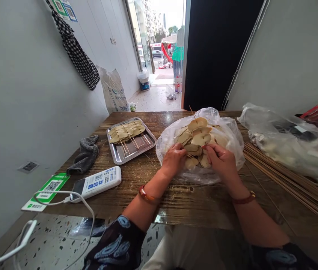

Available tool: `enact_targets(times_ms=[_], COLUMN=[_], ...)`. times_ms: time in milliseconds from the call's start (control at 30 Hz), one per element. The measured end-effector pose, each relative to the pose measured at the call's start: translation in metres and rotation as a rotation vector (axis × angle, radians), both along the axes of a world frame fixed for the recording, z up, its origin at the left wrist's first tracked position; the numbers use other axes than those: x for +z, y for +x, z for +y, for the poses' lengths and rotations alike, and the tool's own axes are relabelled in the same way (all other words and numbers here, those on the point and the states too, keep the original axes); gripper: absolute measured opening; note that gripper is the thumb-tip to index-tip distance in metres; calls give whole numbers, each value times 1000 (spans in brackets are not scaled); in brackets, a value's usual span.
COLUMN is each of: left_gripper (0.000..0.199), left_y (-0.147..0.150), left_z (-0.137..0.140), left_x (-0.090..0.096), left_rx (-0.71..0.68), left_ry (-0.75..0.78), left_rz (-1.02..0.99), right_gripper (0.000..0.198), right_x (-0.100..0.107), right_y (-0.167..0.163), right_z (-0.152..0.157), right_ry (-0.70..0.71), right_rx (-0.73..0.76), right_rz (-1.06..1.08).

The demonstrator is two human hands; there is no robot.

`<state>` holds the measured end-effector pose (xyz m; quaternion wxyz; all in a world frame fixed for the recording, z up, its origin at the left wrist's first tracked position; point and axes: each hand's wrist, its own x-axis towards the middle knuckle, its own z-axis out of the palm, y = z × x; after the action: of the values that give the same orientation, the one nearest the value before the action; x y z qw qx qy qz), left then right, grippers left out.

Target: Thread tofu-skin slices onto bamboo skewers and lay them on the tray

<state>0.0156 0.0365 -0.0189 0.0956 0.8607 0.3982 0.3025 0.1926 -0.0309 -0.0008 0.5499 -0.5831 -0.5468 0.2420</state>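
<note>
A clear plastic bag lies opened out on the table, full of thin, pale tan round slices. Over it, my right hand pinches the lower end of a thin wooden skewer; its tip sticks out beyond several threaded slices. My left hand is at the near left side of the heap, fingers closed at the edge of a slice. The exact grip of its fingertips is partly hidden. To the left, a metal tray carries finished-looking skewers of slices.
Bare wooden skewers lie at the right beside a plastic bag with pale contents. On the left are a dark grey cloth, a white power bank with a cable, and a green QR code card.
</note>
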Motion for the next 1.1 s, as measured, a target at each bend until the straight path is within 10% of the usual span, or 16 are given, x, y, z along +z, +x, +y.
enact_targets(times_ms=[333, 767, 1100], left_gripper=[8, 35, 21], left_y=[-22, -16, -12], left_z=[9, -14, -17], left_x=[12, 18, 16], left_rx=[-19, -252, -176], left_ry=[-300, -167, -197], left_rz=[-601, 245, 147], right_gripper=[39, 41, 40], right_x=[4, 2, -2], right_y=[-1, 0, 1], right_z=[-2, 0, 2], right_ry=[-49, -33, -44], right_rx=[28, 47, 40], right_rz=[151, 143, 107])
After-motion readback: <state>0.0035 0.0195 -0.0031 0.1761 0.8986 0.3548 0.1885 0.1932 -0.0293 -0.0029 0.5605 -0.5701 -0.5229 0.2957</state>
